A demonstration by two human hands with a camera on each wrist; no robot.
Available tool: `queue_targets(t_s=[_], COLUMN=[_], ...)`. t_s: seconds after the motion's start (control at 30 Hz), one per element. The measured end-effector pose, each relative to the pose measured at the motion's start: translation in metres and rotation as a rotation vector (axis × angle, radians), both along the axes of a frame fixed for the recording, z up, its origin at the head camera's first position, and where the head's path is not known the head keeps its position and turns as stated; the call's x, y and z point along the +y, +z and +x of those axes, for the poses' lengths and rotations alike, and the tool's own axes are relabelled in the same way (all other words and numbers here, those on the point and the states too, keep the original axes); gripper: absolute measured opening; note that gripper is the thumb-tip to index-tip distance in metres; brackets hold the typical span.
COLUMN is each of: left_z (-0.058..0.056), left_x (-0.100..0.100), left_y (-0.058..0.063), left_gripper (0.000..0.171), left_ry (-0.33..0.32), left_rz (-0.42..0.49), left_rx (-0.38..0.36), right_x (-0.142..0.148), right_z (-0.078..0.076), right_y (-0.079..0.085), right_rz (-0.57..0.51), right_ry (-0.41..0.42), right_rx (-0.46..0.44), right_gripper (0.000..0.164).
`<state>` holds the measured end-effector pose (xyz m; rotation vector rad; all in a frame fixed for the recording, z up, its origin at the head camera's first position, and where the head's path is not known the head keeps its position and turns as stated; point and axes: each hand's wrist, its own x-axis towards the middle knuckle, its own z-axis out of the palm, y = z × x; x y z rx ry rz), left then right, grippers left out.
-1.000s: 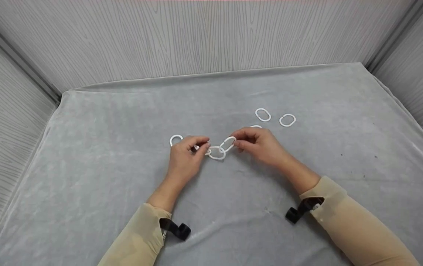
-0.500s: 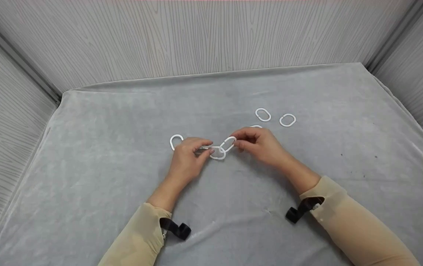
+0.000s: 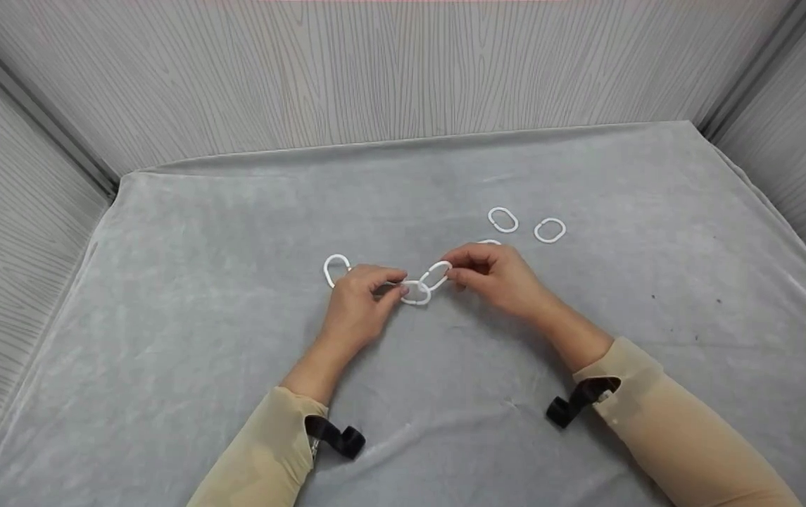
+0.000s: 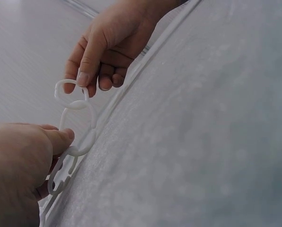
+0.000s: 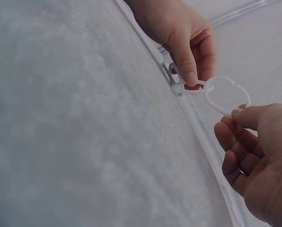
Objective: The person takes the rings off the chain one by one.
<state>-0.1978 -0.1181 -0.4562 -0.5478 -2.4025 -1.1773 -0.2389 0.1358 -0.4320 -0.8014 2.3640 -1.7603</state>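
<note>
Between the hands a short chain of white oval plastic rings runs across the middle of the cloth. My right hand (image 3: 498,278) pinches the end ring (image 3: 436,276) between thumb and forefinger. That ring passes through a second ring (image 3: 417,301), which the thumb and fingers of my left hand (image 3: 360,299) pinch. In the left wrist view more linked rings (image 4: 53,184) hang below the left hand's fingers. Past the left hand, the chain's far ring (image 3: 328,270) shows in the head view, partly covered by the fingers.
Two loose white rings, one ring (image 3: 503,220) and another ring (image 3: 550,230), lie beyond the right hand on the grey cloth (image 3: 234,338). Part of a further ring (image 3: 489,241) peeks out behind that hand. Wood-grain panels (image 3: 374,70) stand around the table.
The left hand's fingers have shifted slightly right along the chain, from the joint onto the second ring. The right hand keeps its pinch on the end ring and has hardly moved.
</note>
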Motion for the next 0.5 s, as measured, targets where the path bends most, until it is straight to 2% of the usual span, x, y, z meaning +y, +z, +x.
queue_targets(t_s=[0.5], left_z=[0.0021], left_x=[0.0004], left_y=[0.0032], left_gripper=[0.013], left_ry=[0.007], left_rz=[0.0], left_rx=[-0.001], right_x=[-0.0006], right_z=[0.0017], right_y=[0.0025], right_rz=[0.015], right_ry=[-0.011], right_rx=[-0.015], right_gripper=[0.015])
